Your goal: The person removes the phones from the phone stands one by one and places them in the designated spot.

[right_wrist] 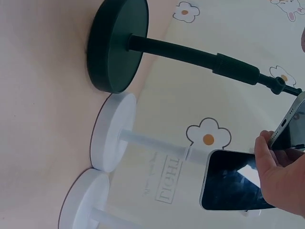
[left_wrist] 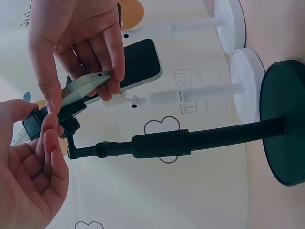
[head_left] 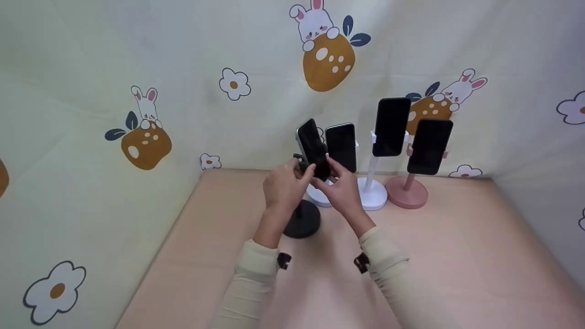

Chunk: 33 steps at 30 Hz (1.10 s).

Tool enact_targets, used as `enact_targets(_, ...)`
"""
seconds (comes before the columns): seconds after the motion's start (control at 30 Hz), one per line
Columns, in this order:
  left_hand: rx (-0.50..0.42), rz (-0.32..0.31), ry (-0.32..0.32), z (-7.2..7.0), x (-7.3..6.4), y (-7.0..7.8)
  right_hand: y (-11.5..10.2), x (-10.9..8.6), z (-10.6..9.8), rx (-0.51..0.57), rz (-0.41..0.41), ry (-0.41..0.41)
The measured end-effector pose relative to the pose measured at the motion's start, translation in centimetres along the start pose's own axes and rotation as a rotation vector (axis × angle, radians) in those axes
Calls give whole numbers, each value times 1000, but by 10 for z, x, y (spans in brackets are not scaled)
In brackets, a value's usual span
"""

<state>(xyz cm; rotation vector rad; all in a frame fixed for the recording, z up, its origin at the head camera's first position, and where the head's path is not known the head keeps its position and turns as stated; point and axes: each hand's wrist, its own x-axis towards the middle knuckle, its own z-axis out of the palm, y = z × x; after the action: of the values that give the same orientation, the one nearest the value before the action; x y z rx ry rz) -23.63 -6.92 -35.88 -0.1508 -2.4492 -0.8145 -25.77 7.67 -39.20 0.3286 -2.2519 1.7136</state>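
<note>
A smartphone (head_left: 311, 139) stands tilted at the head of a dark green phone stand (head_left: 301, 221). My left hand (head_left: 284, 185) pinches the stand's clamp (left_wrist: 33, 123) between thumb and fingers, at the phone's left side. On the phone's lower right side is my right hand (head_left: 342, 186), its fingers and thumb gripping the edge near the bottom end. The left wrist view shows the phone's bottom end (left_wrist: 81, 87) angled against the clamp. In the right wrist view the right hand (right_wrist: 283, 183) holds the phone's lower edge (right_wrist: 286, 121).
Close behind on the right, another phone (head_left: 343, 146) sits on a white stand (head_left: 317, 197). Further right are a phone (head_left: 392, 125) on a second white stand (head_left: 372, 196) and one (head_left: 429, 146) on a pink stand (head_left: 406, 194). A patterned cloth (head_left: 256, 123) hangs behind the table (head_left: 205, 237).
</note>
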Motion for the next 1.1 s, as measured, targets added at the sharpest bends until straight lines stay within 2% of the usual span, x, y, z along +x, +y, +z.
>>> enact_targets(0.2, -68, 20, 37, 2, -4, -5, 0, 2, -4, -4, 39, -35)
enact_targets(0.37, -81, 41, 61, 3, -6, -8, -1, 3, -9, 25, 59, -71)
enact_targets(0.7, -78, 56, 64, 2, -7, -8, -2, 5, -15, 40, 79, -116)
enact_targets(1.1, -113, 32, 53, 4, -6, -10, -2, 8, -21, 24, 94, -150)
